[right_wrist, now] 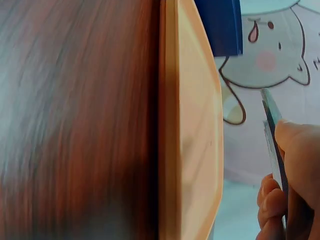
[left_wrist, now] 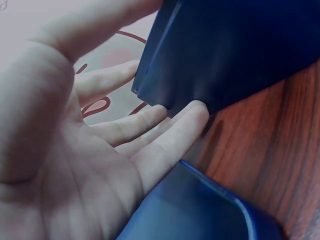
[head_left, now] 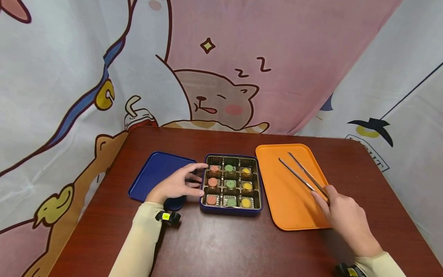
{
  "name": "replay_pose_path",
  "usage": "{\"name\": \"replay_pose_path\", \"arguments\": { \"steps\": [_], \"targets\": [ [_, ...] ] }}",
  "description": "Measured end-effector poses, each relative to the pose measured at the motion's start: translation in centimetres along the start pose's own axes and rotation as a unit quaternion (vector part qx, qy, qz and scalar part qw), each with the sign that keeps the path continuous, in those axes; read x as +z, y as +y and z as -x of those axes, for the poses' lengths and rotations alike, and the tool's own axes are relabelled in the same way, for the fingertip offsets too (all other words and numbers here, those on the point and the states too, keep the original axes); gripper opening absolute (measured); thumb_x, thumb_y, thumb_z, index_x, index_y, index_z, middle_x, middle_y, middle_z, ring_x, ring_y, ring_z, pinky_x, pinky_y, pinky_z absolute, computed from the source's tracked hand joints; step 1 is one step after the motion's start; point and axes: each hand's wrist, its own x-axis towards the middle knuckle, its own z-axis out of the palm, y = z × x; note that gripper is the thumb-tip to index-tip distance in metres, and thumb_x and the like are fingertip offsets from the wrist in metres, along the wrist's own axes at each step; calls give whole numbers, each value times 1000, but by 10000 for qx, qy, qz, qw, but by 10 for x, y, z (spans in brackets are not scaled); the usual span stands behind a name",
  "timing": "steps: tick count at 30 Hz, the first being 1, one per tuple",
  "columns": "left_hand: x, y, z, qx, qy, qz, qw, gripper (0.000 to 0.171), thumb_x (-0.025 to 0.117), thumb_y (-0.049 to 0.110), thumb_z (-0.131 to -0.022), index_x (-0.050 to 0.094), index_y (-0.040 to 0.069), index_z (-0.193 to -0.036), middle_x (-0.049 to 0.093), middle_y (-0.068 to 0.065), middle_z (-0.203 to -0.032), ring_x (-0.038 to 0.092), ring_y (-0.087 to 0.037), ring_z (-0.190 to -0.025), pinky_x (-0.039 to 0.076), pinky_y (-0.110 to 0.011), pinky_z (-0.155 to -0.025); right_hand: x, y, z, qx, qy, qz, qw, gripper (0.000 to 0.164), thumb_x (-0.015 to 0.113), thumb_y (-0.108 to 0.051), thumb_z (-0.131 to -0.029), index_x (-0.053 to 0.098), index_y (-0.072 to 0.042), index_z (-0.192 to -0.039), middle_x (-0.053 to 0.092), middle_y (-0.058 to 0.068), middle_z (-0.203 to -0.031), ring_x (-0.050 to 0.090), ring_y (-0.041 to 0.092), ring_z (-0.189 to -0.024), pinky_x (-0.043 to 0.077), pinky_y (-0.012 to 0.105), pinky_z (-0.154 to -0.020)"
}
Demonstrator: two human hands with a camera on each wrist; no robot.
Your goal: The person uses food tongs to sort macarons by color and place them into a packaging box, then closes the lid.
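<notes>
A blue box stands mid-table with a gold divided insert. Its compartments hold small round pieces in columns: pink ones at left, green ones in the middle, yellow ones at right. My left hand spreads its fingers against the box's left side; the left wrist view shows fingertips at the blue wall. In my right hand I grip metal tongs, tips apart, above the orange tray. The right wrist view shows the tongs partly hidden by fingers.
A blue lid lies left of the box, partly under my left hand and wrist. The brown table ends at a printed cloth behind. The orange tray sits close along the box's right side.
</notes>
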Motion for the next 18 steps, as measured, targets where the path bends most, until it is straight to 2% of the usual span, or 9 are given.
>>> {"name": "replay_pose_path", "arguments": {
  "steps": [4, 8, 12, 18],
  "targets": [
    [0, -1, 0, 11, 12, -8, 10000, 90, 89, 14, -87, 40, 14, -162, 34, -9, -166, 60, -36, -130, 54, -53, -106, -3, 20, 2, 395, -207, 73, 9990, 46, 66, -36, -105, 53, 7, -111, 54, 10, -60, 51, 26, -50, 41, 45, -39],
    [-1, -1, 0, 22, 8, -46, 10000, 90, 88, 13, -87, 40, 14, -162, 33, -9, -167, 60, -36, -131, 54, -53, -105, -5, 41, 1, 878, -510, 144, 9947, 52, 61, -39, -108, 48, 11, -113, 57, 16, -64, 56, 33, -54, 45, 52, -43],
    [-1, -1, 0, 43, 6, -61, 10000, 90, 89, 15, -87, 40, 14, -162, 32, -8, -167, 59, -37, -131, 55, -53, -105, -7, 61, -1, 1369, -931, 185, 9860, 61, 55, -45, -109, 42, 14, -118, 58, 22, -69, 56, 34, -57, 46, 50, -45],
    [-1, -1, 0, 50, 10, -47, 10000, 89, 89, 14, -86, 40, 13, -162, 33, -9, -167, 59, -38, -131, 55, -53, -105, -4, 88, -3, 1971, -1432, 222, 9696, 73, 53, -49, -108, 34, 18, -127, 59, 38, -84, 61, 41, -64, 52, 56, -51]
  ]
}}
